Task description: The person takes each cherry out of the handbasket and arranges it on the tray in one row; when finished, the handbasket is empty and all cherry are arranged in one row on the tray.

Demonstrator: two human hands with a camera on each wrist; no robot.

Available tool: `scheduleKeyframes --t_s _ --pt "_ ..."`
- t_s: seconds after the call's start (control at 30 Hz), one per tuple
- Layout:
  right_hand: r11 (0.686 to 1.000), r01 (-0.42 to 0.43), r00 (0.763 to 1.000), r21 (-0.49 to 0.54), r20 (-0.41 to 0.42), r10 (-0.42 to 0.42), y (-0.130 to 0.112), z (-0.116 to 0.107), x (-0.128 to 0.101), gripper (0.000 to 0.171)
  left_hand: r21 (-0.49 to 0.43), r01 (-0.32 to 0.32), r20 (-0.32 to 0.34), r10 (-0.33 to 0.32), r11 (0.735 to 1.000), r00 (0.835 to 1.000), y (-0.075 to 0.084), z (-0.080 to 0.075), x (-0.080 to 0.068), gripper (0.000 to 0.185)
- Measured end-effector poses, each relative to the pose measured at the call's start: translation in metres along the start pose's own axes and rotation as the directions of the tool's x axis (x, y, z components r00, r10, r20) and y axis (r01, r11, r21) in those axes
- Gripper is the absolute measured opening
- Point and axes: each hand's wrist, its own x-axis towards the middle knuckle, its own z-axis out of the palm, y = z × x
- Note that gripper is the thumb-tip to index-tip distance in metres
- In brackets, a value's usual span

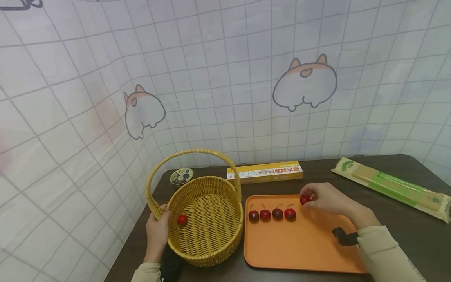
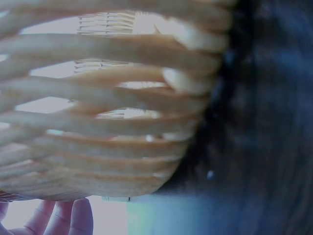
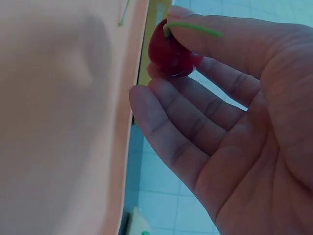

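Head view: sleeves at the bottom edge lie nearest the camera. From them the left hand [image 1: 157, 231] reaches to the wicker basket [image 1: 206, 250] and holds its left wall where the handle joins, fingers curled on the rim; this grip appears to steady the basket. One cherry [image 1: 182, 219] lies inside, near the left wall. The right hand [image 1: 329, 199] hovers over the far right part of the orange tray [image 1: 303, 250] and pinches a second cherry, the held cherry [image 1: 305, 199], between thumb and fingertips. Four cherries [image 1: 271, 214] sit in a row on the tray, just left of the held one. Basket and tray stand just beside each other. Most of the tray's near half is bare. A pasta box [image 1: 265, 172] lies behind the tray, a green packet [image 1: 394, 188] well apart at right, and a small round tin [image 1: 181, 176] behind the basket.

Left wrist view: woven basket wall [image 2: 107, 122] fills the frame; fingertips [image 2: 63, 218] show below it. The grip itself is not shown here.

Right wrist view: thumb and forefinger pinch the held cherry [image 3: 168, 54] just off the tray edge [image 3: 129, 98]; the remaining fingers [image 3: 171, 127] are relaxed and spread beneath.
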Motion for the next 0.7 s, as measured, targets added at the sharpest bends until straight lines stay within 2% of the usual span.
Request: scheduleKeyframes --t_s 0.43,0.7 --pt "0.998 -0.027 0.999 0.05 0.034 0.026 0.008 0.009 -0.001 0.033 0.002 -0.012 -0.009 0.012 1.0 1.0 0.001 0.001 0.0 0.023" --pt "0.996 -0.049 0.989 0.08 0.146 0.037 0.01 0.012 0.0 0.03 0.012 -0.016 -0.006 0.016 1.0 1.0 0.0 0.0 -0.001 0.025"
